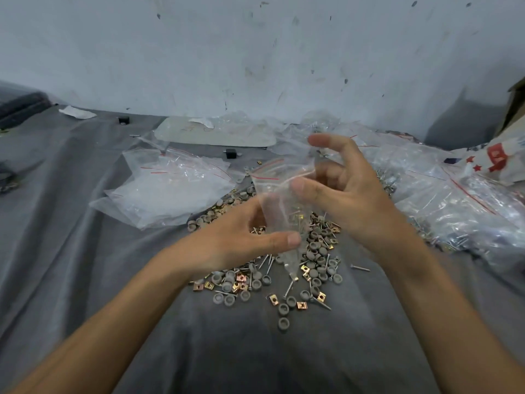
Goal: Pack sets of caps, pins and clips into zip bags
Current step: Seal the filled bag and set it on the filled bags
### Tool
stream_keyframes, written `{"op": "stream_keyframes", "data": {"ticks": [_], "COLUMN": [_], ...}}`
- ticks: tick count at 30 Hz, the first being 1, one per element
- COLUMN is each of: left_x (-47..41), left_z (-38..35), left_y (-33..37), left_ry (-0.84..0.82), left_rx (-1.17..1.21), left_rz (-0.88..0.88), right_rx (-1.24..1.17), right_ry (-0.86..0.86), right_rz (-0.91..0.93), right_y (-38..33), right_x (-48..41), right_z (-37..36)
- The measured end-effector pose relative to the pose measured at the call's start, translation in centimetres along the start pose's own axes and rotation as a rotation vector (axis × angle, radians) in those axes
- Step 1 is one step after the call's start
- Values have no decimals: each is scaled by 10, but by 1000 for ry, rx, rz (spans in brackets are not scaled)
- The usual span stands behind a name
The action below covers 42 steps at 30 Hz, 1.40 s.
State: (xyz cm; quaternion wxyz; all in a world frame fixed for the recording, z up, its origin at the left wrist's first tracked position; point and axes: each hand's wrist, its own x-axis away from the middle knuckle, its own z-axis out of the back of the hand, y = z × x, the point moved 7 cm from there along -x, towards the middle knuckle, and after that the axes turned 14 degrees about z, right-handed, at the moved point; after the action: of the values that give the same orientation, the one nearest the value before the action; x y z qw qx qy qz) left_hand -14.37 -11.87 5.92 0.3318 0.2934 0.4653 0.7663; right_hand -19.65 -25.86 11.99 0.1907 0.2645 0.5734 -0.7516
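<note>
— Between the two hands, above the middle of the heap, what is hanging?
— A clear zip bag [279,194] with a red strip at its mouth. The right hand [346,191] is pinching its upper part, thumb on the front and fingers behind the film, while the forefinger is curling free above.
— And the left hand [241,240]?
— It is gripping the bag lower down. Its thumb is lying across the front, and the other fingers are showing dimly through the plastic behind. The bag's bottom corner is pointing down at the heap, just past that thumb.
— Is anything sitting inside it?
— I cannot tell; the film is blurring whatever is behind it.
— What is lying under the hands?
— Grey round caps [314,245], thin metal pins [288,288] and brassy square clips [301,305] are lying mixed in one heap on a grey cloth [113,280]. A loose pin [360,268] is lying apart, just right of the heap.
— Further out?
— Left of the heap, a stack of empty bags [170,189] is resting on the cloth. To the right, filled bags [460,200] are spreading toward a red-and-white printed packet [494,157]. Behind, a pale flat tray [216,135] is lying near a scuffed wall [255,52], and a small black block [231,153] is sitting just in front of the tray
</note>
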Motion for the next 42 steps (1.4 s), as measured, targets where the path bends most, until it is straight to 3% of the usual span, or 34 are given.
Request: {"op": "stream_keyframes", "data": {"ticks": [3, 5, 7, 10, 15, 20, 27, 30, 33, 36, 39, 42], "left_x": [-9, -14, -14, -16, -25, -33, -47, -52, -62, -71, -88, -110], "left_z": [-7, -2, 4, 7, 3, -6, -24, -33, -34, -50, -90, -109], "left_y": [-8, -19, -30, -36, -37, -35, -43, -42, -54, -43, -29, -34], "left_ry": [25, 195, 379, 462, 356, 345, 193, 188, 284, 373, 267, 192], "left_rx": [86, 136, 170, 110, 304, 160, 273, 140, 5, -409, -711, -1000], "left_rz": [-34, -50, -65, -110, -92, -83, 5, -52, 15, -78, -271, -208], "right_rx": [-114, -193, -235, -223, -194, -220, -183, -155, -40, 114, 153, 209], "right_ry": [202, 291, 327, 323, 358, 383, 431, 463, 508, 548, 571, 546], "right_rz": [-56, -62, -61, -48, -8, 5, 47, 70, 119, 167, 162, 155], "right_y": [17, 28, 36, 42, 45, 49, 58, 62, 62, 61, 69, 73], "right_x": [2, 5, 9, 12, 13, 12, 16, 15, 15, 16, 16, 14], "right_z": [6, 9, 12, 13, 14, 15, 24, 35, 57, 73, 76, 75]}}
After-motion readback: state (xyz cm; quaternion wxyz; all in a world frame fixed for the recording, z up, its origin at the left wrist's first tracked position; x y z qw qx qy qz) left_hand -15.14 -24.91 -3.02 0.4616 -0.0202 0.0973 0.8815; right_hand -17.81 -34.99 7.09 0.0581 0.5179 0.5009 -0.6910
